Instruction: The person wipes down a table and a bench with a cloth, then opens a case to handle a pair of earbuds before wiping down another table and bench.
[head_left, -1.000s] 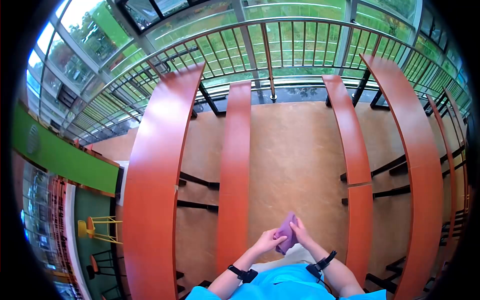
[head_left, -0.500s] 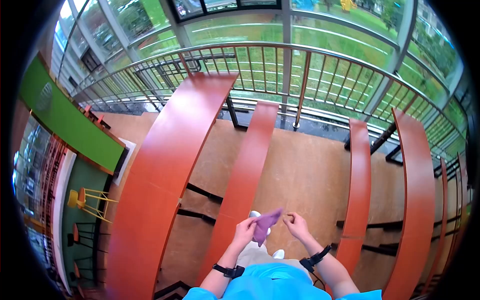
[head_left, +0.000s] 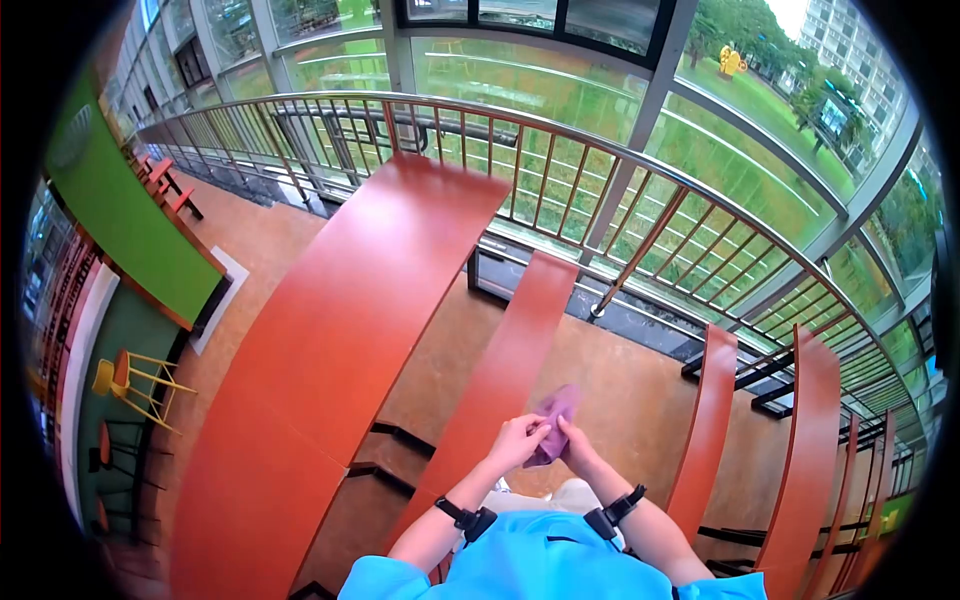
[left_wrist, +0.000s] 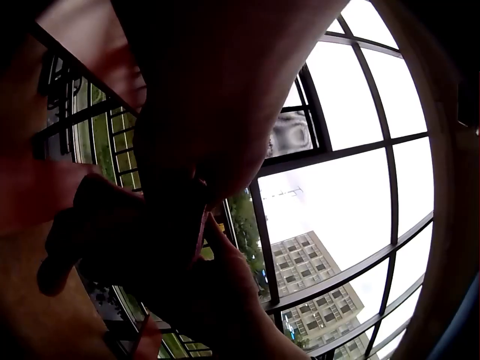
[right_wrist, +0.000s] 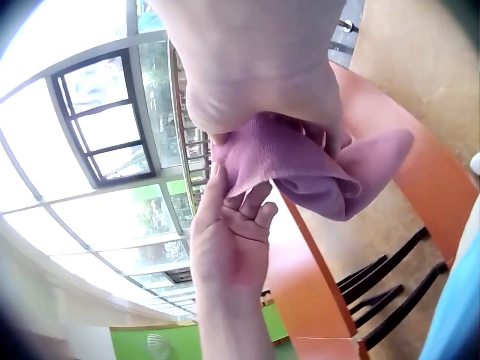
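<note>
At the far left, the long red worktop (head_left: 330, 330) shows no cloth, spray or marks of wiping that can be made out, and the narrow red bench (head_left: 505, 370) beside it looks the same. By that, the work looks barely begun: the cloth is being readied in the air and has touched no surface.

The left hand (head_left: 518, 440) is at chest height over the gap beside the bench. Its fingers (right_wrist: 251, 210) are curled, and their tips pinch the lower edge of the purple cloth (head_left: 556, 415). The cloth is bunched between both hands, with one loose end hanging free. The right hand (head_left: 574, 445) grips it from the other side, fingers pressed together around the bunch. The left wrist view is too dark to add anything.

Open floor (head_left: 625, 395) lies ahead of the hands, so there is room to move forward. To the right, another red bench (head_left: 705, 420) closes the aisle, and its edge is near the right elbow. The metal railing (head_left: 600, 190) ends the aisle ahead.
</note>
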